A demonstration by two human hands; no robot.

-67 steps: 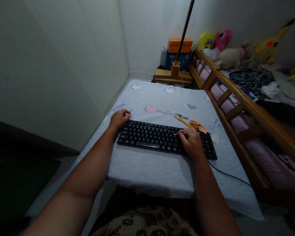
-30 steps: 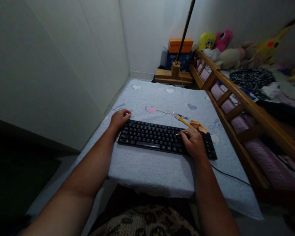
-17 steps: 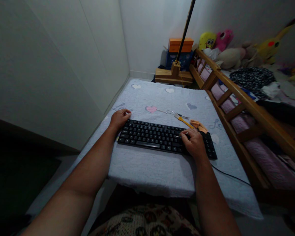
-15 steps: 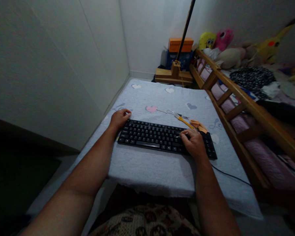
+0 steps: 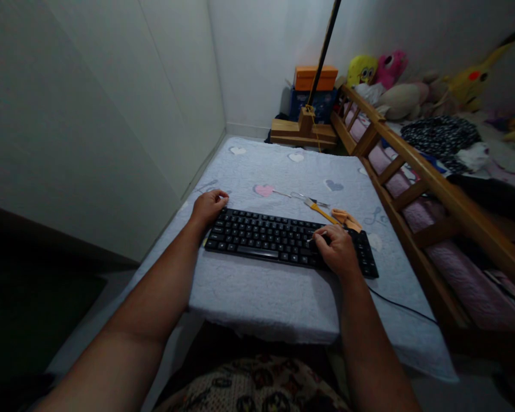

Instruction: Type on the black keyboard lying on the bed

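A black keyboard (image 5: 266,237) lies on a pale blue quilted surface (image 5: 257,292) with heart patches. My left hand (image 5: 207,207) rests curled against the keyboard's far left corner, fingers bent over its edge. My right hand (image 5: 337,248) sits over the right part of the keys, fingers pinched on a thin pale tool (image 5: 315,236) whose tip touches the keys. Behind the keyboard lie a yellow-handled tool (image 5: 321,212), a metal tool (image 5: 311,199) and a tan cloth (image 5: 347,219).
A black cable (image 5: 401,307) runs off the keyboard's right end. A wooden bed rail (image 5: 416,166) borders the right side, with plush toys (image 5: 375,68) and clothes beyond. A wooden stand with a dark pole (image 5: 311,114) and an orange box (image 5: 314,79) stand at the far end. White walls close the left.
My right hand has shifted slightly along the right keys with the thin tool. My left hand has stayed at the keyboard's corner.
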